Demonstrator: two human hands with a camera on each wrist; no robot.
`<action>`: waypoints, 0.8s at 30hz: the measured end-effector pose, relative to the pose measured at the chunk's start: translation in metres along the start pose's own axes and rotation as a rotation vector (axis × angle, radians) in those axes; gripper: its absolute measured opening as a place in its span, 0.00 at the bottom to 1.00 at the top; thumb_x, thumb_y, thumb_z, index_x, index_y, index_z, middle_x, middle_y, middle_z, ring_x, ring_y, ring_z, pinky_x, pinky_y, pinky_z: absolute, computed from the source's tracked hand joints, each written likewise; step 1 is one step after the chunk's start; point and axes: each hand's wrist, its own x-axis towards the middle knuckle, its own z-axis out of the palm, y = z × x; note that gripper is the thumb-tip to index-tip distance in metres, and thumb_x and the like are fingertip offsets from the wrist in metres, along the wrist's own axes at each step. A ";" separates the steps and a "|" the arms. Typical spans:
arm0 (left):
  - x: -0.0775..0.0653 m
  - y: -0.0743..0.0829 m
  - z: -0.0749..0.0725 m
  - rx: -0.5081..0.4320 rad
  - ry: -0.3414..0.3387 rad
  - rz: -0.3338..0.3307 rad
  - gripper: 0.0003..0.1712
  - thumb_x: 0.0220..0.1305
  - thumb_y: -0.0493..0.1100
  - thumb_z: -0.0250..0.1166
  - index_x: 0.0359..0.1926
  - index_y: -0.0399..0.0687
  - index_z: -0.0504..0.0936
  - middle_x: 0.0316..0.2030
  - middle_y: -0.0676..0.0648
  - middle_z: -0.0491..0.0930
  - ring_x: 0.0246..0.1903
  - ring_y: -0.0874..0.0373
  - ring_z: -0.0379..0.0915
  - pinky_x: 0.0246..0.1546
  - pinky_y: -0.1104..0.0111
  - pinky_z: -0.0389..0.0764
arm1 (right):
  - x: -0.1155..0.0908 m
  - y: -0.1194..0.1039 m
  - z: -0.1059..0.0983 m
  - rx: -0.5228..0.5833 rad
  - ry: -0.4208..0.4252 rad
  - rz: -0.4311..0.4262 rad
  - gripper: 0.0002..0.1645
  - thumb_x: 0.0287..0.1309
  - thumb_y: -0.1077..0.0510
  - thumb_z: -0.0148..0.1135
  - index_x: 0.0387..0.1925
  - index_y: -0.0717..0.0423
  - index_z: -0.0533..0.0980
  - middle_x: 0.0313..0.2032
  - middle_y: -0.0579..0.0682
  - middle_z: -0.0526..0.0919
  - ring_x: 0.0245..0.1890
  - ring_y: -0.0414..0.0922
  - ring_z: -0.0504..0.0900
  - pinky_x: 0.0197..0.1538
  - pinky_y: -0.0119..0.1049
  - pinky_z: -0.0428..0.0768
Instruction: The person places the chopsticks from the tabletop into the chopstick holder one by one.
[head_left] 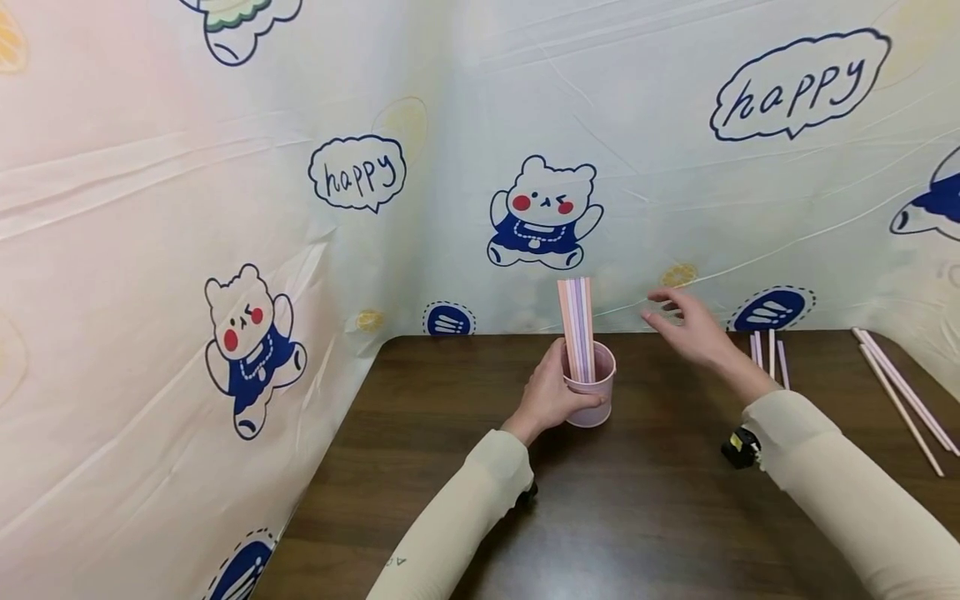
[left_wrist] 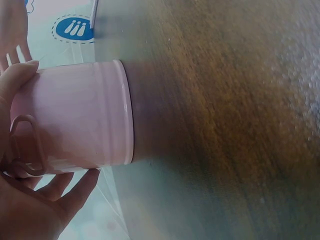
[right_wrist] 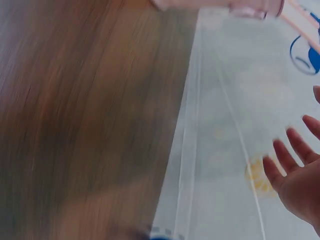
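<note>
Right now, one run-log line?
left hand: grips pink cup | right hand: empty, apart from cup | stick bundle: in cup | loose sticks: on table

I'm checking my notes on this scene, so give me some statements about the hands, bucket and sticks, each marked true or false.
1. The left hand grips the pink bucket. True.
2. The right hand grips the bucket too. False: it is apart from it and holds nothing.
3. A bundle of sticks pokes above the bucket's rim. True.
4. The bucket lies on its side. False: it is upright.
5. Loose sticks lie on the table. True.
</note>
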 end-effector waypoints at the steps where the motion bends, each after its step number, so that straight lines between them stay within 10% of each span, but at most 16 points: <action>1: 0.000 0.000 0.000 -0.001 0.000 0.001 0.57 0.43 0.50 0.86 0.71 0.62 0.62 0.59 0.59 0.73 0.55 0.64 0.74 0.59 0.59 0.76 | -0.002 0.003 -0.004 -0.042 -0.005 -0.005 0.28 0.74 0.50 0.58 0.64 0.66 0.71 0.63 0.69 0.72 0.64 0.68 0.69 0.64 0.66 0.65; 10: 0.000 -0.002 -0.001 -0.021 -0.004 0.007 0.58 0.43 0.49 0.85 0.72 0.61 0.61 0.60 0.57 0.73 0.55 0.64 0.74 0.59 0.57 0.77 | -0.019 0.035 -0.035 -0.426 -0.051 0.007 0.39 0.72 0.41 0.58 0.71 0.65 0.66 0.72 0.72 0.58 0.71 0.74 0.54 0.66 0.74 0.53; 24: 0.000 -0.003 0.000 -0.015 -0.004 -0.003 0.56 0.43 0.51 0.85 0.70 0.65 0.62 0.60 0.57 0.73 0.56 0.63 0.74 0.60 0.55 0.77 | -0.051 0.096 -0.065 -0.539 -0.143 0.182 0.45 0.74 0.35 0.49 0.71 0.70 0.61 0.70 0.79 0.53 0.66 0.83 0.50 0.61 0.80 0.51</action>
